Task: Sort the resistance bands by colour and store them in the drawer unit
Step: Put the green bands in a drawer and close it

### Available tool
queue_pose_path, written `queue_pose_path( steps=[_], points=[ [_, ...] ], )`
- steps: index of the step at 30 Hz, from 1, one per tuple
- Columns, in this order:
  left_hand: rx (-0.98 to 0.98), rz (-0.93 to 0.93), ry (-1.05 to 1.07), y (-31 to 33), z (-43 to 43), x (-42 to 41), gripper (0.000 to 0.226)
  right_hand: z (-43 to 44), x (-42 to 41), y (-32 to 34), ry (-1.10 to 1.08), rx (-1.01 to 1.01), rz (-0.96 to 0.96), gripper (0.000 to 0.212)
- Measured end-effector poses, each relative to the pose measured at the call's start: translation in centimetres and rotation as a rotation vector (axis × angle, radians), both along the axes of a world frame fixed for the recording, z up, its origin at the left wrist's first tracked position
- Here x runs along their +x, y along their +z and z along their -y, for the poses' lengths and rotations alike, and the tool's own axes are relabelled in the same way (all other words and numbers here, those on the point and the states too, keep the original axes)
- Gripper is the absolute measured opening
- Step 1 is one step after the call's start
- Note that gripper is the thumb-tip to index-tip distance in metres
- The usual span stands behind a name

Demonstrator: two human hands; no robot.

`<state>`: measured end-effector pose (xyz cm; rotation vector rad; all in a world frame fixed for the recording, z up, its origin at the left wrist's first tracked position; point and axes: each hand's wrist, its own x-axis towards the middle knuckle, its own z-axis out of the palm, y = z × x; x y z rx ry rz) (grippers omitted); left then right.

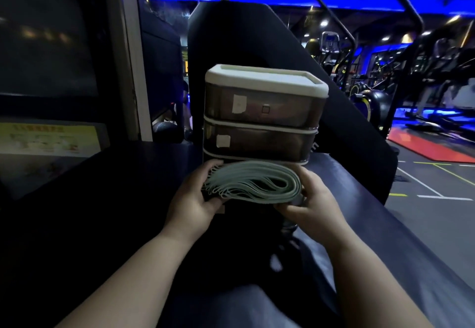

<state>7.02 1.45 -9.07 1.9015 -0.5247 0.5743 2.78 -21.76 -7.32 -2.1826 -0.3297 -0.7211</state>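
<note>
Gripping stack of pale green bands [253, 182] at one end with curled left hand [195, 199]; pinching other end with right hand [312, 199]. Held just before drawer unit [264, 114], over dark bench [385, 212].

The lowest drawer of the drawer unit [264, 111] is masked by the pale green bands [253, 182]. Fingertips of the left hand [192, 204] are lost behind them. The drawer labels [239, 104] are left unreadable, and the yellow poster [48, 140] is blurred and clipped at the left edge.

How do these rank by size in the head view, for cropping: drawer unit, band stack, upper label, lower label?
Drawer unit
Band stack, though nearer
Upper label and lower label, too alike to rank
</note>
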Motion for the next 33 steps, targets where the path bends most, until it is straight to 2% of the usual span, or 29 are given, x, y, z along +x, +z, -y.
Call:
queue_pose_path(
  steps=[6, 10, 15, 20, 25, 30, 33],
  points=[
    [0.273, -0.015, 0.131, -0.2, -0.3, -0.3, 0.07, 0.4, 0.8, -1.0, -0.075, -0.076, -0.09, 0.069],
    [0.337, -0.024, 0.135, -0.5, -0.8, 0.0, 0.068, 0.5, 0.8, -1.2, -0.122, -0.126, -0.107, 0.071],
    [0.352, -0.003, 0.076, -0.5, -1.3, -0.1, 0.064, 0.3, 0.4, -1.1, -0.098, -0.098, -0.12, 0.062],
    [0.247, -0.04, 0.079, -0.3, -1.8, -0.4, 0.07, 0.4, 0.0, -0.9, -0.12, -0.13, -0.16, 0.052],
    [0.343, -0.003, 0.165, -0.3, -2.3, -0.4, 0.076, 0.9, 0.2, -1.0, -0.198, -0.221, -0.216, 0.062],
    [0.326, -0.147, 0.154, 0.0, -2.2, -0.5, 0.084, 0.6, -0.1, -0.6, -0.213, -0.277, -0.17, 0.07],
    [0.305, -0.212, 0.13, 0.2, -2.1, -0.7, 0.091, 0.5, 0.3, -0.8, -0.188, -0.218, -0.184, 0.068]
  ],
)
